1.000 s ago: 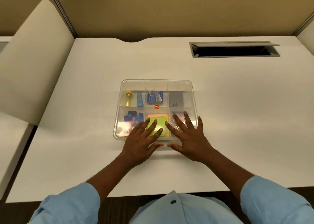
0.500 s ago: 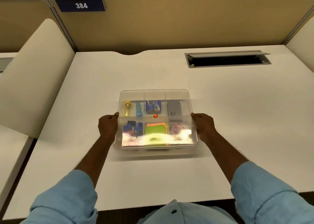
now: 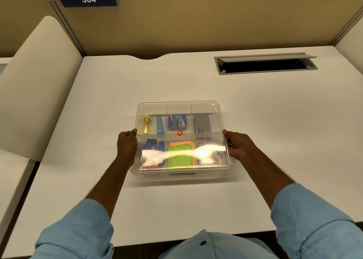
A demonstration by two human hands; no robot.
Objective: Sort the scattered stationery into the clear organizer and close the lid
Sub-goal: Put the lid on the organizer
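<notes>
Clear organizer (image 3: 176, 172), lid (image 3: 178, 109) on (6 filled compartments (image 3: 215, 121)), left hand (image 3: 126, 146) and right hand (image 3: 238, 146) gripping its side edges, white bench (image 3: 275, 121) beneath.

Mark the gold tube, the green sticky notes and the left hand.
gold tube (image 3: 146, 125), head view, middle of its body.
green sticky notes (image 3: 179, 161), head view, top sheet below the glare.
left hand (image 3: 126, 145), head view, back of the hand.

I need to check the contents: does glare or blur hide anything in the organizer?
Head view: a bright glare streak on the clear organizer washes out the near compartments; the far row is readable; left hand and right hand look slightly blurred.
</notes>
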